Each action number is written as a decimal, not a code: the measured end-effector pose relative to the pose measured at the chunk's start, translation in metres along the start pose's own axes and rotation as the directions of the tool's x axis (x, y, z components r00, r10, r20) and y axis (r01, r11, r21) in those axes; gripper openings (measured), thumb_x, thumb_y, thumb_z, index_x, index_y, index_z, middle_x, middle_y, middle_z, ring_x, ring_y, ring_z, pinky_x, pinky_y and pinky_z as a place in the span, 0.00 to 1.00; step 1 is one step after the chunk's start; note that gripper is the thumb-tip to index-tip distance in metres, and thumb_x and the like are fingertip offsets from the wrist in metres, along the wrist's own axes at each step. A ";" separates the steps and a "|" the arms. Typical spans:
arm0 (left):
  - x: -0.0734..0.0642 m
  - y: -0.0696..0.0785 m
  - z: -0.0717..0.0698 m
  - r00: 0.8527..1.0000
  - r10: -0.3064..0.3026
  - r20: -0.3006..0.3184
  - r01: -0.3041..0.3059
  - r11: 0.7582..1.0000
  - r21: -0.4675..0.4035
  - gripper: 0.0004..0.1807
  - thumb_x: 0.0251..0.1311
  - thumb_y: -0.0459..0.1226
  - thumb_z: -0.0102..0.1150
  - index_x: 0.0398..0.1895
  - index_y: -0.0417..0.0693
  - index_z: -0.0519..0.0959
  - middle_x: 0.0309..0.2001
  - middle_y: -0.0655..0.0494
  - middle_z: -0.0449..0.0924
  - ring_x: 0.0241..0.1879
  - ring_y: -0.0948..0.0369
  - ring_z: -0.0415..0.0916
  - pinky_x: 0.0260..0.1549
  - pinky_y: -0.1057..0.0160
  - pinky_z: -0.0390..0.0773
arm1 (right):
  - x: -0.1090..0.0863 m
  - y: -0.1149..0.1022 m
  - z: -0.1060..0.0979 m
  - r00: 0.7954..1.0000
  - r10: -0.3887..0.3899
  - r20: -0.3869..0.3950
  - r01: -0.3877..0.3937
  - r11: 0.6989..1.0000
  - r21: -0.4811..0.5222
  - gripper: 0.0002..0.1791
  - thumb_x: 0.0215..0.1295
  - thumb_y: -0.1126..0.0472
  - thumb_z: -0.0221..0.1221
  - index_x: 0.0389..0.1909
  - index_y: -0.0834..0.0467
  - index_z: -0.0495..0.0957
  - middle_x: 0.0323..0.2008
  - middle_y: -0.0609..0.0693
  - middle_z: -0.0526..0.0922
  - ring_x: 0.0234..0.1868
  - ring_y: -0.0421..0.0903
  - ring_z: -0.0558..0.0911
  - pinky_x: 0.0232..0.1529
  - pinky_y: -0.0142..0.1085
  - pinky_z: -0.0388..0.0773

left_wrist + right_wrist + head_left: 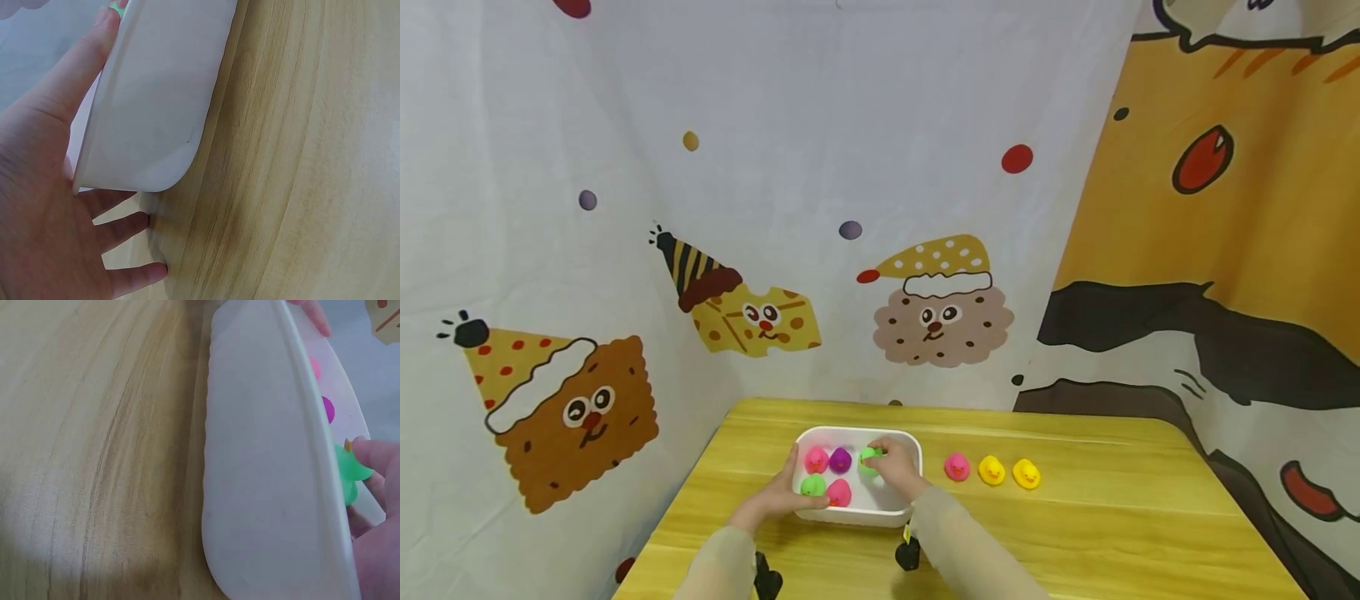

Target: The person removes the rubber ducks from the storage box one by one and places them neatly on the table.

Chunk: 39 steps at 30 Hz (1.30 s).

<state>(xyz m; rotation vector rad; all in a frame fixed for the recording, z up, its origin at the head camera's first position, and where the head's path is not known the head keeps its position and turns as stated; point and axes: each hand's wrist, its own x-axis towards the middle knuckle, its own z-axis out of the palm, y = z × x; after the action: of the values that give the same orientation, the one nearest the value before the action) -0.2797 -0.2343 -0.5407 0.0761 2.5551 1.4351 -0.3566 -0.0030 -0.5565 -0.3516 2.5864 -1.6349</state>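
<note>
We see the right hand (895, 465) pinching a green duck (868, 462) in the white tray (859, 517), the left hand (777, 498) straight-fingered at its corner. Only the head view shows three ducks (992, 471) outside.

The head camera looks forward and down from above, the white tray (856, 518) at six o'clock. Both wrist cameras face this tray closely, seemingly from its near side; all share it and the table (1112, 525).

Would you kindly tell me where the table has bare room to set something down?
The table is bare right of the yellow ducks and between them and the right sleeve. The white tray is crowded at left with four ducks.
</note>
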 end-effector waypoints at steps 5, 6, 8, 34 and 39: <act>0.002 -0.002 0.001 1.000 0.016 0.003 -0.016 1.000 -0.002 0.72 0.44 0.52 0.75 0.76 0.43 0.27 0.72 0.25 0.41 0.69 0.30 0.44 0.63 0.31 0.47 | -0.001 -0.007 -0.009 0.998 0.027 0.051 -0.030 0.998 0.064 0.17 0.59 0.62 0.66 0.49 0.63 0.79 0.44 0.54 0.82 0.38 0.49 0.79 0.32 0.36 0.78; 0.001 -0.002 0.001 1.000 0.017 0.002 -0.017 1.000 -0.002 0.72 0.45 0.52 0.75 0.76 0.43 0.27 0.72 0.24 0.41 0.69 0.30 0.44 0.64 0.31 0.46 | 0.000 -0.009 -0.012 0.997 0.041 0.067 -0.047 0.995 0.089 0.18 0.60 0.62 0.66 0.50 0.63 0.79 0.45 0.54 0.81 0.38 0.49 0.80 0.30 0.36 0.78; 0.001 -0.002 0.000 1.000 0.018 0.003 -0.018 1.000 0.000 0.72 0.45 0.52 0.75 0.76 0.43 0.27 0.72 0.24 0.40 0.69 0.30 0.43 0.64 0.31 0.46 | 0.001 -0.011 -0.017 0.992 0.073 0.100 -0.087 0.985 0.152 0.20 0.62 0.61 0.65 0.53 0.63 0.77 0.44 0.53 0.81 0.37 0.51 0.80 0.28 0.39 0.79; 0.001 0.002 -0.003 0.999 -0.040 0.023 0.040 0.999 0.000 0.69 0.48 0.48 0.74 0.75 0.42 0.27 0.73 0.27 0.38 0.69 0.30 0.41 0.63 0.30 0.44 | 0.001 -0.022 -0.096 0.982 0.102 0.160 -0.131 0.975 0.181 0.23 0.65 0.56 0.59 0.58 0.62 0.74 0.46 0.51 0.80 0.44 0.49 0.78 0.40 0.41 0.74; 0.000 0.005 -0.004 0.998 -0.045 0.037 0.045 0.999 0.004 0.69 0.49 0.49 0.73 0.75 0.43 0.26 0.73 0.26 0.36 0.69 0.29 0.40 0.63 0.29 0.43 | -0.003 -0.023 -0.114 0.984 0.103 0.148 -0.129 0.975 0.178 0.23 0.67 0.57 0.57 0.59 0.64 0.72 0.49 0.53 0.79 0.47 0.52 0.78 0.41 0.40 0.73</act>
<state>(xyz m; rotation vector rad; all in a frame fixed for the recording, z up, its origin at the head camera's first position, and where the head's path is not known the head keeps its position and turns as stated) -0.2808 -0.2349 -0.5351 0.0447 2.5129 1.4004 -0.3696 0.0892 -0.4861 -0.2833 2.2857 -1.7295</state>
